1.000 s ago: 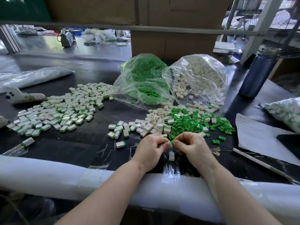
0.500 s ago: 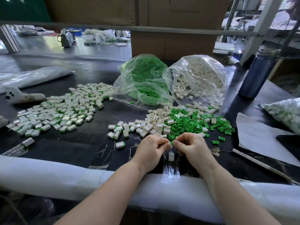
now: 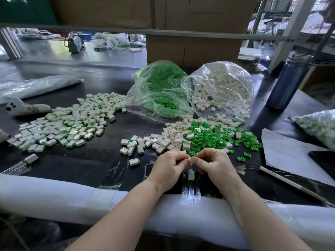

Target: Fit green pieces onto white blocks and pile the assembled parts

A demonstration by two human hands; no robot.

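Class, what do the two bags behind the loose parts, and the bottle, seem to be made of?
Bags: thin clear plastic film, glossy; wrinkles and glare show, contents visible through. Bottle: probably metal, dark blue with a soft sheen; coated plastic is possible.

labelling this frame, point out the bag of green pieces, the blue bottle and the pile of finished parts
green bag [image 3: 159, 87]: head view, on the bulging plastic over the green pieces
bottle [image 3: 287, 82]: head view, mid body
finished pile [image 3: 68, 124]: head view, middle of the heap
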